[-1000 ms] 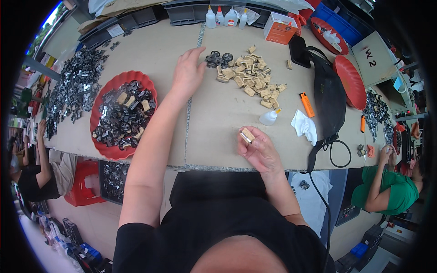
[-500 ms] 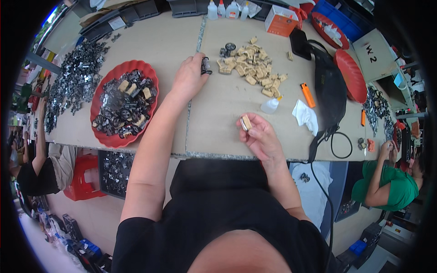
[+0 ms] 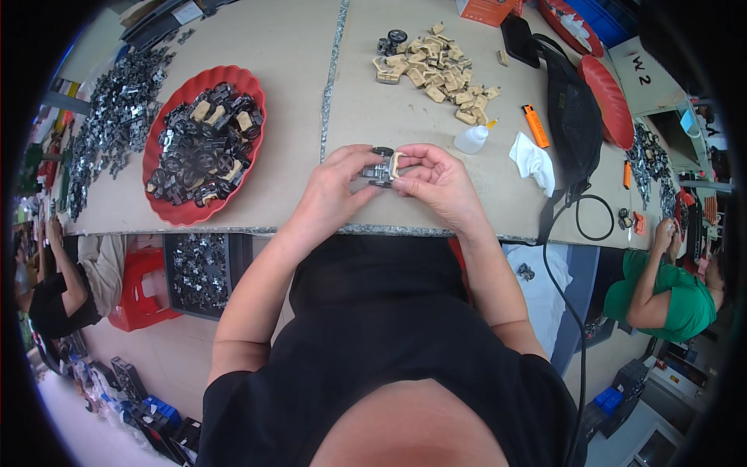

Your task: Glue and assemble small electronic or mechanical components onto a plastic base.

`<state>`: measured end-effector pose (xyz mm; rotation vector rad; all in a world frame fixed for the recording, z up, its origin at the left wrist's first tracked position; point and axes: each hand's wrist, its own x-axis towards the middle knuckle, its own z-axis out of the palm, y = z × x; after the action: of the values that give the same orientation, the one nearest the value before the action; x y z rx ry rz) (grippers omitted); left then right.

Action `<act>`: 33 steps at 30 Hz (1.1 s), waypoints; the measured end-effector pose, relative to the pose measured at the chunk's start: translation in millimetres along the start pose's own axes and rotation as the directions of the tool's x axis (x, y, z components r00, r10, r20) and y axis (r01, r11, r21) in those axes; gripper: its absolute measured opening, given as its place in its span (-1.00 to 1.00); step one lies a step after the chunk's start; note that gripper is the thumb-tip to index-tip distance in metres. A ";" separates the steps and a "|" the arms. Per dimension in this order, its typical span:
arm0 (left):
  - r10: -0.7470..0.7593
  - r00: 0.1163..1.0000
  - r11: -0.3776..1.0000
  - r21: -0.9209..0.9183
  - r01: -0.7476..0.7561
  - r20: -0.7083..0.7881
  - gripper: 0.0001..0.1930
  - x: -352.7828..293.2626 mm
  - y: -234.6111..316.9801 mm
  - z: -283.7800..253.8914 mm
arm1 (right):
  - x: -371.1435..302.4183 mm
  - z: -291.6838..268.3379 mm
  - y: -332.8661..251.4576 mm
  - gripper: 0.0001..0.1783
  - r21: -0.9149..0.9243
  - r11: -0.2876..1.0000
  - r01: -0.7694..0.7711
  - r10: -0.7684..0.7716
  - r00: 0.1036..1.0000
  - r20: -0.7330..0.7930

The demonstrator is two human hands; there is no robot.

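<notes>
Close to the table's front edge, my left hand (image 3: 340,185) grips a small wheeled chassis (image 3: 379,170), grey with black wheels. My right hand (image 3: 437,184) pinches a small tan plastic part (image 3: 395,165) right against the chassis; whether the two are joined I cannot tell. Beyond my hands lies a loose pile of tan parts (image 3: 436,66), with another wheeled piece (image 3: 391,42) at its left side. A white squeeze bottle (image 3: 471,139) with a yellow tip stands to the right of my right hand.
On the left sit a red scalloped bowl (image 3: 259,124) of wheeled pieces and a heap of dark metal parts (image 3: 117,117). To the right are a white tissue (image 3: 532,162), an orange lighter (image 3: 535,125), a black bag (image 3: 572,109) and a cable (image 3: 577,311). Co-workers sit at both sides.
My left hand has drawn back from beside the tan pile, bringing the wheeled chassis. My right hand has moved up and left with the tan part, and both hands now meet.
</notes>
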<state>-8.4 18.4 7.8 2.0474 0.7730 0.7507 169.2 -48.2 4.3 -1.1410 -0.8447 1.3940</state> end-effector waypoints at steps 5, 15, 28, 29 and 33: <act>-0.124 0.987 0.973 -0.184 0.142 0.105 -0.53 -0.9 -3.5 -7.2 | -0.1 -1.9 -2.4 -0.53 -0.029 0.998 -0.049 0.049 0.999 0.018; -0.283 0.940 0.614 -0.718 0.329 0.189 -0.64 1.6 -7.1 0.9 | 0.7 -6.8 -4.1 -0.56 0.084 0.994 -0.077 0.068 0.992 0.102; -0.024 0.999 0.925 -0.379 0.010 -0.031 -0.68 -2.9 -13.8 10.3 | 2.1 -10.3 -9.7 -0.55 -0.100 0.992 -0.074 0.090 0.984 0.155; -0.029 0.999 0.924 -0.383 0.016 -0.027 -0.67 -3.4 -14.3 10.2 | 1.9 -9.2 -10.6 -0.55 -0.085 0.994 -0.068 0.081 0.983 0.163; -0.033 0.999 0.923 -0.384 0.027 -0.010 -0.64 -4.4 -15.2 10.1 | -1.4 -8.5 -8.9 -0.60 -0.026 0.997 -0.068 0.070 0.990 0.126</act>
<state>-7.7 17.9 -11.0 1.6739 0.6081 0.8300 179.8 -49.2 10.6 -1.1164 -0.9196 1.5305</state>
